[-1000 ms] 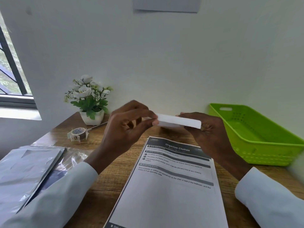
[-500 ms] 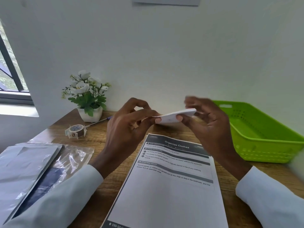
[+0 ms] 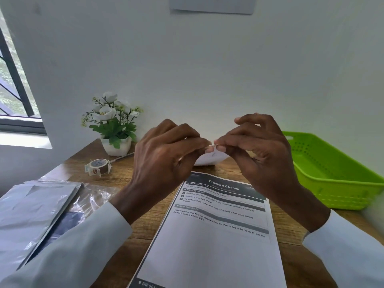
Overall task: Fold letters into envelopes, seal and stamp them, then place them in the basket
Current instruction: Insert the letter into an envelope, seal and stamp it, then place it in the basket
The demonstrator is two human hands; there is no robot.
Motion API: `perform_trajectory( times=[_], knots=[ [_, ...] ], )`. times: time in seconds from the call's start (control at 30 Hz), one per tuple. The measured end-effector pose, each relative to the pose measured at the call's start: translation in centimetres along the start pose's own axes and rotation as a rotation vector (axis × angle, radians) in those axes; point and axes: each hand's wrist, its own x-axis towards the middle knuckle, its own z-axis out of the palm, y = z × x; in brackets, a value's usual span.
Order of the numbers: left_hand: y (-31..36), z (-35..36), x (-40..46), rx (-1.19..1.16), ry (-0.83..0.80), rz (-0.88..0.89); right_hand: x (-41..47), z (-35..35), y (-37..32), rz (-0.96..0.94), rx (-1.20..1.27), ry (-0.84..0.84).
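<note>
Above the desk I hold a small white envelope [image 3: 212, 157], mostly hidden behind my fingers. My left hand [image 3: 166, 154] pinches its top edge from the left, and my right hand [image 3: 255, 150] pinches the same edge from the right, fingertips almost meeting. A printed letter sheet [image 3: 216, 235] headed "Organize Clothes" lies flat on the wooden desk below my hands. The green plastic basket [image 3: 340, 196] stands at the right with nothing visible inside. A roll of stamps [image 3: 97, 167] lies at the back left.
A potted white flower [image 3: 113, 129] stands against the wall, with a pen [image 3: 121, 157] beside it. A clear plastic pack of envelopes [image 3: 39, 215] lies at the left edge. A window is at far left.
The envelope has tipped from flat to hanging below my fingertips. My right hand moved from its right end to the top edge, close to my left fingers.
</note>
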Motion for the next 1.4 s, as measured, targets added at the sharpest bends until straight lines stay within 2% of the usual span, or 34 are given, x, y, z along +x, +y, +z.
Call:
perform_trajectory(
  times=[0.23,0.43,0.6,0.7,0.8,0.9,1.0,1.1,1.23,1.4],
  knots=[
    [-1.2,-0.1,-0.2,-0.157,0.035,-0.128,-0.7,-0.5,2.0,0.186,0.073,0.009],
    [-1.3,-0.6,0.5,-0.324,0.062,-0.310,-1.0,-0.9,3.0,0.314,0.094,0.052],
    [-1.4,-0.7,0.9,-0.281,0.025,-0.322,-0.7,0.0,2.4,0.443,0.182,0.078],
    [-1.1,-0.8,1.8,-0.300,0.111,-0.351,0.0,0.5,1.7,0.570,0.320,0.114],
    [-1.3,-1.0,2.7,-0.497,0.242,-0.498,0.7,0.7,1.8,0.610,0.347,0.059],
    [-2.2,-1.4,2.6,-0.767,0.310,-0.681,1.2,0.5,2.5,0.557,0.216,-0.007],
    [-3.1,-1.6,0.7,-0.970,0.237,-0.882,2.1,-0.4,2.9,0.623,0.277,-0.050],
    [-3.8,-1.6,-1.9,-1.087,0.053,-1.042,2.8,-0.5,2.9,0.643,0.471,-0.170],
    [-4.1,-2.0,-3.9,-0.947,-0.245,-1.153,3.1,0.0,3.4,0.649,0.489,-0.372],
    [-4.3,-2.5,-3.2,-0.859,-0.247,-1.190,3.2,0.8,3.6,0.644,0.462,-0.652]
  ],
)
